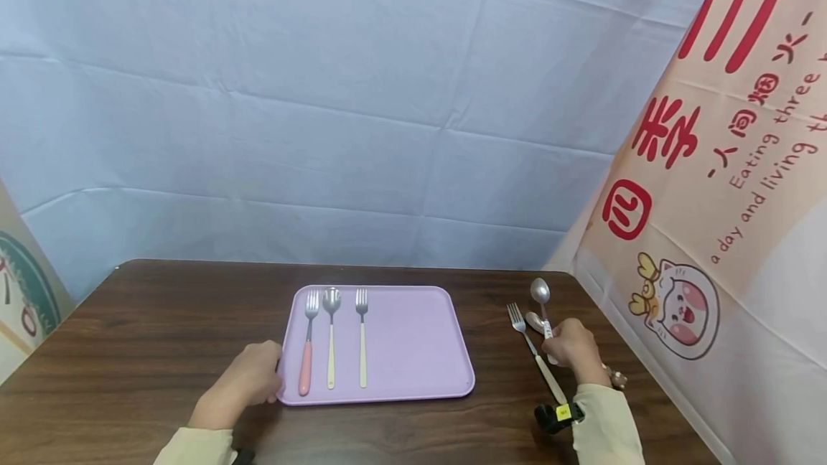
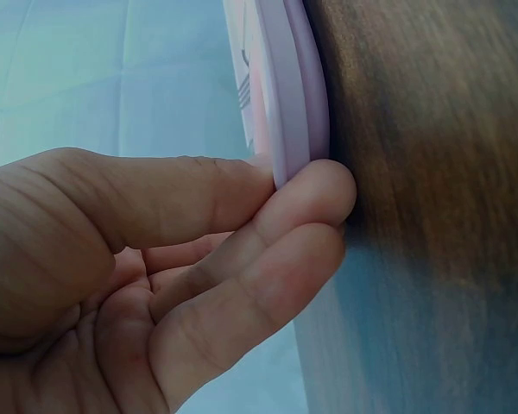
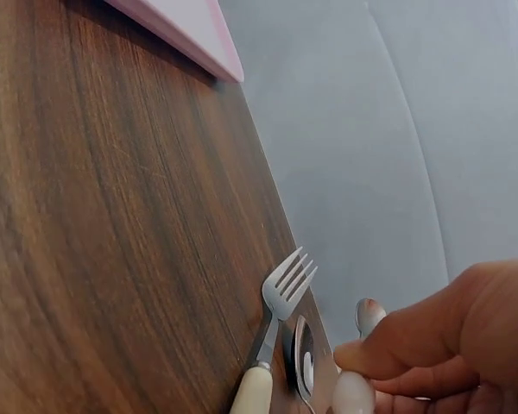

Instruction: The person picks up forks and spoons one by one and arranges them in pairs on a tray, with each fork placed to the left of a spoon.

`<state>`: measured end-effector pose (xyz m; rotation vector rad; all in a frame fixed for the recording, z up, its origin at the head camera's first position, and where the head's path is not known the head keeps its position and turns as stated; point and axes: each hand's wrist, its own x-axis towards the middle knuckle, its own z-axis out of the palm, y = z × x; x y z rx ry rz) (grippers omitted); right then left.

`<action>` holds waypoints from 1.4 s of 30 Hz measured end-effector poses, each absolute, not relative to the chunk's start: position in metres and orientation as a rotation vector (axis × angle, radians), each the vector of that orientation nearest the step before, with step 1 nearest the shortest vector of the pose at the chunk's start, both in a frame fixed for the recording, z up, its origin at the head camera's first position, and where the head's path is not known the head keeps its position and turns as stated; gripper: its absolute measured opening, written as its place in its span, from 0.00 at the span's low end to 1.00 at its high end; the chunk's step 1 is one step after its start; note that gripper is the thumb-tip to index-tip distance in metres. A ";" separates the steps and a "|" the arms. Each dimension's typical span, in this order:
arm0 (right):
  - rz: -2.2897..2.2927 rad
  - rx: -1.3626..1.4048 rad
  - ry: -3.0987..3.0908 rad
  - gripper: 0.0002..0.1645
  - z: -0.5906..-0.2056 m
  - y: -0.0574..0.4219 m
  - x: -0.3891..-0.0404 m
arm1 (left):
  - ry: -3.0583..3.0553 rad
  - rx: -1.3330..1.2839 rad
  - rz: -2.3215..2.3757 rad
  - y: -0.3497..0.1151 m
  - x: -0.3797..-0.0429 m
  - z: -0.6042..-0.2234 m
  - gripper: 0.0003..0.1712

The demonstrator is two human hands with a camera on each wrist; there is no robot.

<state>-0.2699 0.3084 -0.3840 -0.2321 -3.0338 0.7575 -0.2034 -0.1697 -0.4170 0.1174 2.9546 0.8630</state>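
Note:
My left hand [image 1: 248,377] pinches the left rim of a lilac tray [image 1: 413,343], thumb above and fingers beneath in the left wrist view. On the tray's left half lie a pink-handled fork [image 1: 306,368], a cream-handled spoon [image 1: 332,354] and a cream-handled fork [image 1: 362,354], side by side. At the table's right, my right hand [image 1: 573,346] holds a white-handled spoon [image 1: 540,291] by its handle, bowl pointing away. Just left of that hand lies another cream-handled fork [image 1: 548,377] on the table. A second spoon [image 3: 304,358] lies between this fork and the hand, its handle mostly hidden.
The dark wooden table [image 1: 148,336] ends at a pale blue cloth [image 1: 323,128] behind. A printed cloth [image 1: 730,185] hangs along its right side. Beside my right wrist shows a small brownish ornament-like piece [image 1: 617,377]. A black wrist camera [image 1: 552,418] sits near the fork's handle.

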 end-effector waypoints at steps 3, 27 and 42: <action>0.746 -0.207 -3.030 0.09 -0.385 0.305 -0.271 | 2.952 0.116 0.864 -0.170 -0.203 -0.416 0.07; 0.850 -0.053 -2.994 0.12 -0.384 0.259 -0.269 | 2.942 0.105 0.865 -0.169 -0.202 -0.415 0.06; 0.902 0.047 -2.962 0.06 -0.388 0.234 -0.266 | 2.938 0.106 0.868 -0.169 -0.202 -0.415 0.06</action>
